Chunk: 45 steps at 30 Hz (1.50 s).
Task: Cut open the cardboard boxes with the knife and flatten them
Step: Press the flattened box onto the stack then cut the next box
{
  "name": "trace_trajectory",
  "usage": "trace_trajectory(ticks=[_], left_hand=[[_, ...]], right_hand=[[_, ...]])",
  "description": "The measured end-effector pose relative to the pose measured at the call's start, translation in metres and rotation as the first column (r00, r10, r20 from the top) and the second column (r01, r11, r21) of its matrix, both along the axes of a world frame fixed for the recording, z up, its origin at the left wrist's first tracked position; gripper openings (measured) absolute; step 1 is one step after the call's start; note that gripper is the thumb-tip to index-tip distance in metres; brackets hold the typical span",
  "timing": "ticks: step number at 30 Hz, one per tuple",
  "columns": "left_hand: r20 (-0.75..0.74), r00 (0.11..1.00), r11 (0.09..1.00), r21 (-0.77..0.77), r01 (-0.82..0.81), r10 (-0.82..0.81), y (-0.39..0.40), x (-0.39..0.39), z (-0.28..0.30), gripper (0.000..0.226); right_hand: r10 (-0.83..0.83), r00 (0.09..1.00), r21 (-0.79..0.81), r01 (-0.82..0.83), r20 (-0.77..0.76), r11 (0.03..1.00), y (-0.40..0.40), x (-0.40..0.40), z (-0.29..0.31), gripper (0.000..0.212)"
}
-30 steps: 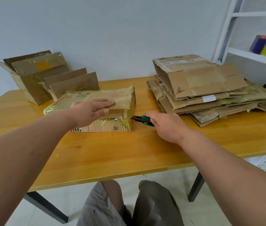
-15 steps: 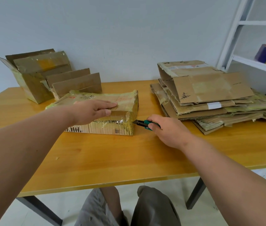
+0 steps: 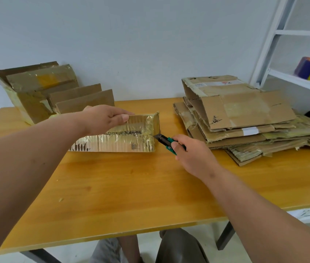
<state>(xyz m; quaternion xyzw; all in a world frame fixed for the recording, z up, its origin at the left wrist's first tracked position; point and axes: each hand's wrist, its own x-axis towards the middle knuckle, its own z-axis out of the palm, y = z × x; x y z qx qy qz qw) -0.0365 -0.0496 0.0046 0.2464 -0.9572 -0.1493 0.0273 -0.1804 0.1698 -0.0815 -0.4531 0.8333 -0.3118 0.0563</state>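
Gripping the top edge of a flat, tape-wrapped brown cardboard box at the middle of the yellow wooden table, the left hand curls over it; the right hand clasps a green-and-black utility knife, tip at the box's right end; a stack of flattened cardboard lies to the right.
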Motion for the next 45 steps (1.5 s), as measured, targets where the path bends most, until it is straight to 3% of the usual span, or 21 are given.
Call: trace_trajectory(ticks=[7, 15, 19, 23, 33, 39, 45], left_hand=[[0.050, 0.997, 0.995, 0.085, 0.051, -0.056, -0.012, -0.007, 0.009, 0.058], [0.087, 0.994, 0.991, 0.126, 0.048, -0.059, -0.011, -0.008, 0.011, 0.049], [0.080, 0.996, 0.987, 0.156, 0.038, -0.051, -0.011, -0.009, 0.013, 0.045], [0.060, 0.998, 0.987, 0.162, 0.022, -0.032, -0.011, -0.010, 0.013, 0.044], [0.083, 0.995, 0.987, 0.157, 0.038, -0.051, -0.013, -0.012, 0.012, 0.046], [0.092, 0.995, 0.988, 0.150, 0.032, -0.046, -0.014, -0.010, 0.013, 0.045], [0.088, 0.996, 0.986, 0.165, 0.017, -0.032, -0.018, -0.009, 0.012, 0.049]], right_hand=[[-0.001, 0.996, -0.011, 0.000, -0.091, 1.000, 0.000, 0.000, -0.010, 0.027], [-0.003, 0.991, 0.065, 0.011, -0.132, 0.998, 0.004, -0.001, -0.012, 0.031], [-0.117, 0.990, -0.024, 0.115, -0.085, 0.993, -0.006, -0.002, -0.001, 0.024], [-0.133, 0.980, -0.049, 0.127, -0.151, 0.991, -0.017, 0.001, 0.005, 0.024], [-0.053, 0.978, -0.001, 0.053, -0.202, 0.999, -0.006, 0.006, -0.014, 0.032], [0.033, 0.962, 0.113, -0.002, -0.272, 0.994, 0.004, 0.012, -0.016, 0.031], [-0.010, 0.955, 0.100, 0.042, -0.298, 0.994, 0.000, 0.005, -0.010, 0.029]])
